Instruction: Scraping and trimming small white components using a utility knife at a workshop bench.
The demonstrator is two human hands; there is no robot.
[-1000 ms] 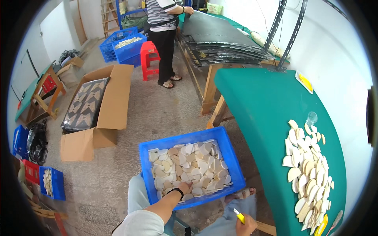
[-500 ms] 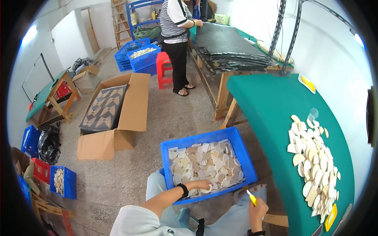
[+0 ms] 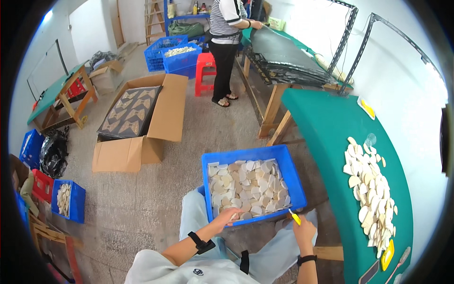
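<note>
A blue plastic bin [image 3: 206,182] in front of me holds a heap of off-white half-round pieces [image 3: 248,187], some cream, some whiter. My left hand [image 3: 224,220] is closed at the bin's near-left rim, fingers pinched around a small off-white piece [image 3: 233,217] that they mostly cover. In my right hand [image 3: 305,230], beside the bin's near-right corner, is a slim yellow-handled craft knife [image 3: 295,218]. Its narrow pale tip points up and left toward the rim.
A green-topped table [image 3: 326,142] on my right carries a pile of similar pieces [image 3: 371,194] and a yellow tray [image 3: 388,255]. An open cardboard box [image 3: 123,154] stands ahead left. Beyond it, a person [image 3: 227,47] handles dark sheets [image 3: 283,54] near a red stool [image 3: 205,71].
My left hand has drawn back from over the heap to the bin's near rim. The right hand with the craft knife is raised closer to the bin's corner. The whole view has shifted slightly.
</note>
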